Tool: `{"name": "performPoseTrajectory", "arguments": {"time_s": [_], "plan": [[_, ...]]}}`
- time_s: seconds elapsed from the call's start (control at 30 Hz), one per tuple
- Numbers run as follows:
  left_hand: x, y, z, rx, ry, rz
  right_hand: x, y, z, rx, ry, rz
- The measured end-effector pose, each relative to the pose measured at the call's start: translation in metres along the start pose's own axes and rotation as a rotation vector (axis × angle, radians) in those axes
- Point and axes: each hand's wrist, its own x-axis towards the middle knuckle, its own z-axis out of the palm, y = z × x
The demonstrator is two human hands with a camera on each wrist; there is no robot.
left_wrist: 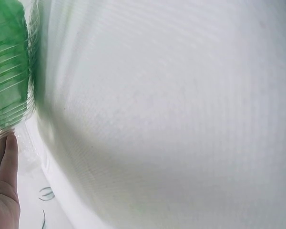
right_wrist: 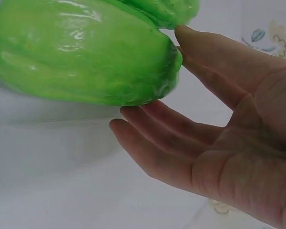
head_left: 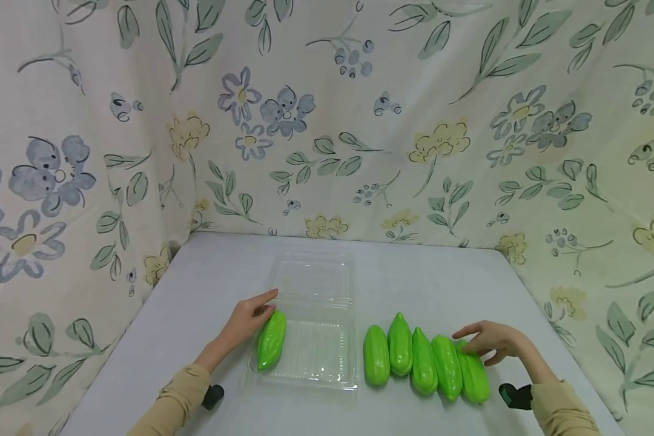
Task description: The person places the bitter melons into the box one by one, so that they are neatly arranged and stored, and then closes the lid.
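Observation:
A clear plastic clamshell tray (head_left: 316,348) lies open in the middle of the table, its lid (head_left: 313,275) folded back. One ribbed green vegetable (head_left: 271,340) lies along the tray's left side. My left hand (head_left: 253,315) rests on its far end with fingers relaxed. In the left wrist view it shows green through the ridged plastic (left_wrist: 7,62), and a straight finger (left_wrist: 9,157) sits beside it. Right of the tray, several similar green vegetables (head_left: 423,362) lie in a row. My right hand (head_left: 482,342) touches the rightmost one (head_left: 474,380) with straight fingers (right_wrist: 181,143) against its end (right_wrist: 86,52).
The pale grey table (head_left: 207,284) is walled on three sides by a floral cloth (head_left: 327,121). A black wrist-camera mount sits on each forearm (head_left: 212,396) (head_left: 515,395). Bare tabletop lies behind the row of vegetables and left of the tray.

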Motion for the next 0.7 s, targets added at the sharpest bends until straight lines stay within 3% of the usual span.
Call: {"name": "performPoseTrajectory", "arguments": {"time_s": [0.7], "plan": [[-0.0003,-0.0050,0.0018,-0.005,-0.001,0.005,0.0083,0.0060,-0.0021,-0.028,-0.045,-0.027]]}}
